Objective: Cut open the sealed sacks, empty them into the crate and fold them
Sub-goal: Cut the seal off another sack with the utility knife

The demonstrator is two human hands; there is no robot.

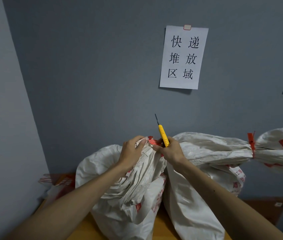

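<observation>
Left hand (132,151) fingers clenched on soft, floppy sack (119,187) neck beside red seal (154,142), right hand (171,151) fingers closed round knife (163,135); grip neck.

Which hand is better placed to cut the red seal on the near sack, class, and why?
The right hand: it already grips the yellow utility knife right beside the red seal. The left hand is busy clutching the gathered neck of the sack, steadying it.
</observation>
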